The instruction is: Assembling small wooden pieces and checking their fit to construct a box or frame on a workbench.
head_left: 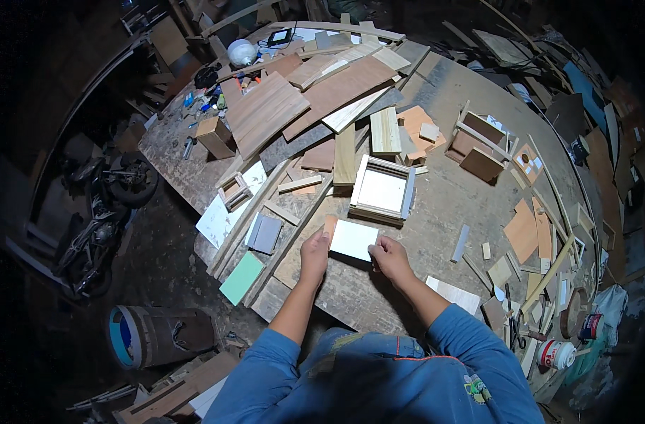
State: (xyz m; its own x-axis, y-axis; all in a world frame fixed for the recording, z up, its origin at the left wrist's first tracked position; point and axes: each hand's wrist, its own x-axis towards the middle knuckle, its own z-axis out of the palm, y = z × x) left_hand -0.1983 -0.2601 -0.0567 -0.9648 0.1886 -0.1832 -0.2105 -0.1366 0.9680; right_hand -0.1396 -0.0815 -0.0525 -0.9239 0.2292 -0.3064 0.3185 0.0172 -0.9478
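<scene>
Between my two hands, just above the near edge of the workbench, is a small rectangular white board (354,239) with a tan strip at its left end. My left hand (314,256) grips that left end, thumb on top. At the right end, my right hand (391,258) pinches the near corner with the fingers curled underneath. Just beyond the board stands a small wooden frame box (382,191) with a white panel inside and a grey strip on its right side. A green rectangular piece (242,278) and a grey block (267,234) lie left of my left hand.
Stacked wooden boards (267,113) cover the far left of the workbench (435,106). A second open wooden box (478,145) sits at the back right. Offcuts, a white tub (556,354) and scissors lie along the right edge. Below left stands a round drum (170,338), near a parked motorcycle (103,219).
</scene>
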